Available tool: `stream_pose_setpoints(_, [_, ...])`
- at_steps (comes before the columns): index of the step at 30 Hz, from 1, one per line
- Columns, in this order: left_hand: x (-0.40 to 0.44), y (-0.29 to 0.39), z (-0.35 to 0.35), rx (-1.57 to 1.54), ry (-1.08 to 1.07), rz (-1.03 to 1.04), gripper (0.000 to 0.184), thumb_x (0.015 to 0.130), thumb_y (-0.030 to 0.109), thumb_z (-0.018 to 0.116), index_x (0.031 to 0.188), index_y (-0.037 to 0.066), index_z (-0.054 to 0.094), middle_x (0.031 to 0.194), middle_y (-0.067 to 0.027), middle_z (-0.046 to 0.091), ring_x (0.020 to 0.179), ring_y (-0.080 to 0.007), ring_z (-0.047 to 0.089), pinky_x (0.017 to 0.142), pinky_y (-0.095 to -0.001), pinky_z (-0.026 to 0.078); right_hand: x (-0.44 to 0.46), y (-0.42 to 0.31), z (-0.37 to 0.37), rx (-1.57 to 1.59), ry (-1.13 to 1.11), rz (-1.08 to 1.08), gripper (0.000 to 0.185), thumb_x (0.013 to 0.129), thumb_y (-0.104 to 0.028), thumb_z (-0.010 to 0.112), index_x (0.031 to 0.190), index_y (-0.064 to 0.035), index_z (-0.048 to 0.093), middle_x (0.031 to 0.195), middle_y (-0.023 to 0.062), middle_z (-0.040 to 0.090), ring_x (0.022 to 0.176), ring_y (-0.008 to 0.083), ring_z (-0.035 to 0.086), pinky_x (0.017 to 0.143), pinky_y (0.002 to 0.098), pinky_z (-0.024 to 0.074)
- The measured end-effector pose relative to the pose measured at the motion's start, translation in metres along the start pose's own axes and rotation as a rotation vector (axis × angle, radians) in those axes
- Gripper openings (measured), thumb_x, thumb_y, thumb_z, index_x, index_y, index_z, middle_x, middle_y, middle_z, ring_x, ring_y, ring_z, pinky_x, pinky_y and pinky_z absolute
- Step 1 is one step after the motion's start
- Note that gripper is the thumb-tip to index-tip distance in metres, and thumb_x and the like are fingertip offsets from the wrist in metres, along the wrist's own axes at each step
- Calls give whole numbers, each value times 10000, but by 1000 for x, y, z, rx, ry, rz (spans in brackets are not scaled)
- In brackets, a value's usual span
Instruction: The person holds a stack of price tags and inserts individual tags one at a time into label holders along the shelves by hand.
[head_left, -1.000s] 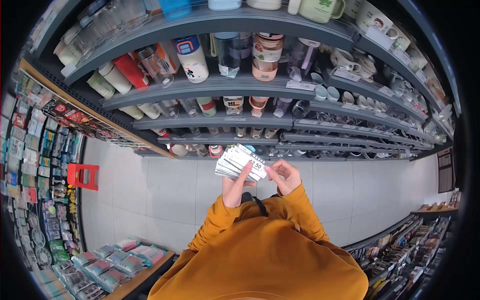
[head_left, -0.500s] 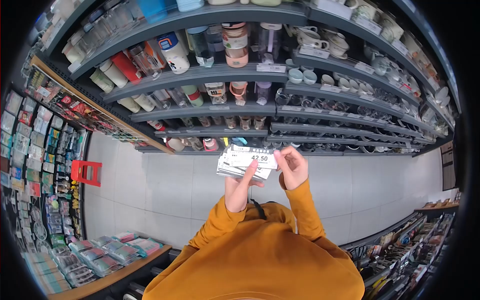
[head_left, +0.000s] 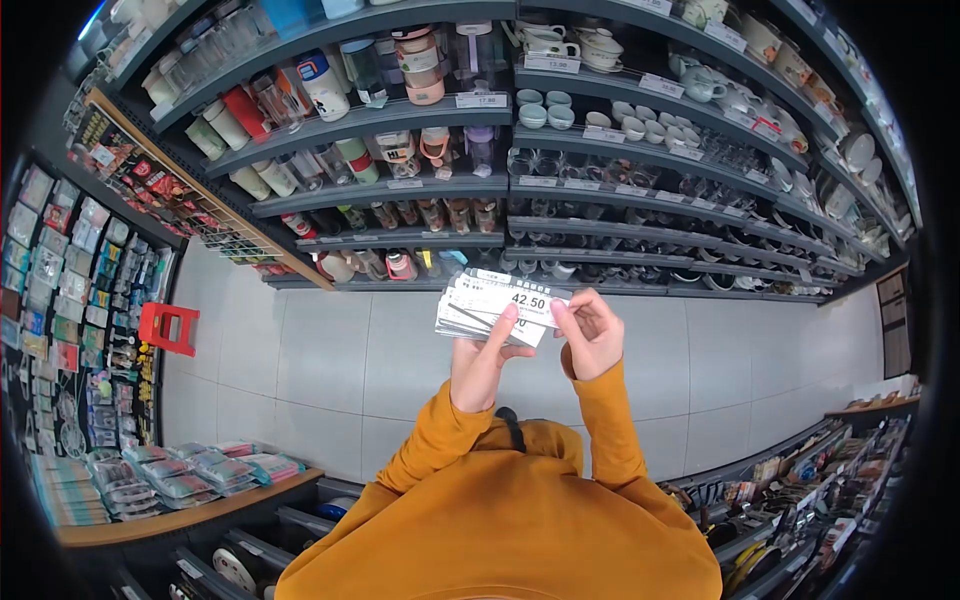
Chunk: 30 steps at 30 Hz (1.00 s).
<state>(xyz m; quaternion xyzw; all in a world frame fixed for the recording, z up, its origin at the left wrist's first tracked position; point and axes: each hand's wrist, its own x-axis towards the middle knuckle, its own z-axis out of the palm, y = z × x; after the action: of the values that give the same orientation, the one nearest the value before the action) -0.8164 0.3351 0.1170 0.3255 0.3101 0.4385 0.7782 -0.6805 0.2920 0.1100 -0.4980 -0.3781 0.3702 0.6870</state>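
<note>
A fanned stack of white price tags (head_left: 462, 324) is gripped in my left hand (head_left: 476, 374), whose thumb presses on the front of the stack. The top price tag (head_left: 490, 297) reads 42.50 and lies slightly askew over the others. At its right end, my right hand (head_left: 597, 338) pinches that tag between thumb and fingers. Part of another printed number shows beneath it. Both hands are held at waist height in front of the shelves, close together.
Ahead, a shelf unit (head_left: 405, 187) carries bottles and tumblers on the left, with cups (head_left: 532, 117) and teapots on the right. A red stool (head_left: 168, 329) stands on the tiled floor (head_left: 320, 340) at left. Packaged goods (head_left: 180, 478) lie on a low wooden-edged display behind left.
The view has shifted, so the shelves appear farther left and higher. The top tag sits a little farther right over the stack, still between my right fingers.
</note>
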Motion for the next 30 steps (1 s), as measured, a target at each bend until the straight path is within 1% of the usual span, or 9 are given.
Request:
stream_pose_setpoints(4, [-19, -3, 6, 13, 7, 20, 252, 930, 157, 558, 1152, 41, 532, 1031, -61, 637, 850, -119, 640, 580, -241, 528, -14, -13, -5, -8, -11, -12, 128, 864, -44, 638, 808, 3, 534, 736, 11, 543, 639, 60, 512, 590, 204, 414])
stream_pose_setpoints(8, [-34, 2, 7, -1, 1, 51, 231, 920, 135, 567, 1127, 34, 547, 1026, -56, 628, 856, -126, 634, 603, -257, 547, -23, -17, -5, -15, -38, -10, 129, 864, -43, 643, 816, 8, 535, 751, 9, 546, 666, 56, 518, 606, 200, 416])
stream_pose_setpoints(11, [-41, 2, 4, -29, 13, 37, 239, 911, 125, 580, 1128, 32, 544, 1023, -54, 628, 852, -125, 632, 592, -260, 546, -29, -16, -5, -25, -62, -11, 123, 861, -39, 647, 827, 12, 541, 767, 5, 552, 708, 55, 528, 624, 200, 422])
stream_pose_setpoints(14, [-44, -2, -5, -1, 24, 34, 257, 900, 119, 595, 1134, 29, 539, 1025, -56, 626, 853, -124, 630, 585, -265, 546, -33, -13, -4, -87, -64, -25, 117, 860, -28, 641, 820, 17, 540, 771, 26, 572, 683, 72, 549, 617, 206, 432])
stream_pose_setpoints(17, [-46, -4, -13, -1, 21, 22, 275, 896, 120, 603, 1144, 24, 533, 1028, -64, 625, 853, -122, 631, 584, -260, 551, -35, 2, -7, -93, -92, -18, 112, 857, -29, 643, 827, 23, 548, 764, 35, 579, 676, 78, 559, 607, 209, 440])
stream_pose_setpoints(20, [-47, -3, -19, 9, 17, -3, 285, 899, 129, 600, 1154, 24, 528, 1041, -68, 622, 864, -123, 631, 592, -250, 555, -34, 2, -2, -113, -118, 10, 108, 857, -34, 645, 839, 30, 559, 760, 37, 583, 685, 77, 564, 618, 210, 448])
stream_pose_setpoints(21, [-46, -1, -21, 14, 23, -7, 288, 900, 130, 599, 1157, 23, 526, 1045, -69, 621, 866, -124, 631, 593, -249, 555, -33, 6, -2, -117, -136, 14, 119, 844, -37, 662, 861, 32, 566, 772, 40, 600, 689, 77, 567, 636, 212, 456])
stream_pose_setpoints(27, [-37, 12, -43, 22, 31, -15, 303, 901, 135, 598, 1174, 30, 518, 1060, -64, 617, 883, -122, 628, 600, -248, 556, -20, 17, 20, -193, -170, -50, 196, 798, -23, 705, 943, 21, 581, 823, 50, 642, 719, 73, 576, 647, 202, 457])
stream_pose_setpoints(30, [-27, 22, -62, 13, 8, -31, 314, 902, 135, 597, 1187, 38, 511, 1066, -56, 614, 891, -119, 625, 603, -250, 556, -9, 14, 44, -152, -188, -11, 251, 790, -11, 705, 1013, 23, 593, 839, 51, 646, 727, 65, 577, 649, 192, 451])
